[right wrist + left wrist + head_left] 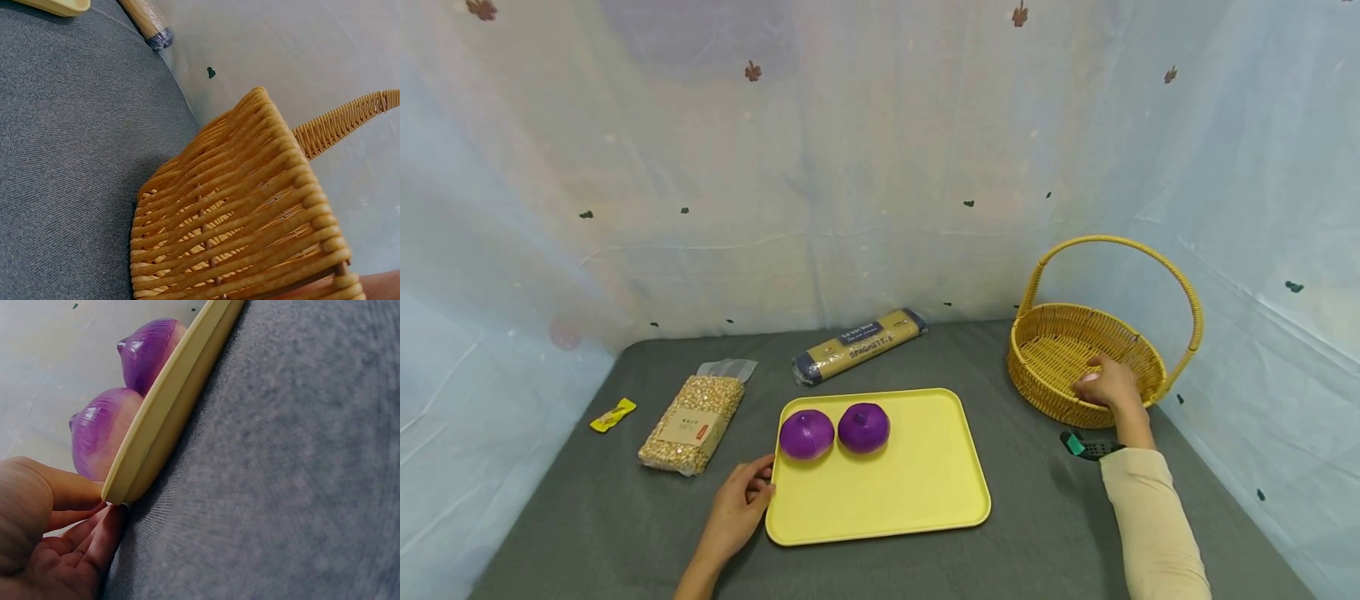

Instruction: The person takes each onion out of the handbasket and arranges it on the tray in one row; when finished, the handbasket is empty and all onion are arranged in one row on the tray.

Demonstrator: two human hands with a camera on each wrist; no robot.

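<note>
My left hand pinches the left rim of a yellow tray. In the left wrist view, one digit lies at the rim's upper side and curled fingers sit against its underside. Two purple onions rest side by side on the tray's left half. My right hand reaches down inside a wicker basket, fingers curled round a small pale pinkish thing. Most of that thing is covered by the fingers, so its kind is unclear. In the right wrist view, the woven wall hides nearly the whole hand.
Behind the tray lies a packet of spaghetti. A clear bag of yellow kernels lies to the left, with a small yellow wrapped packet beyond it. The basket's tall handle arches above my right hand. Pale curtains surround the grey table.
</note>
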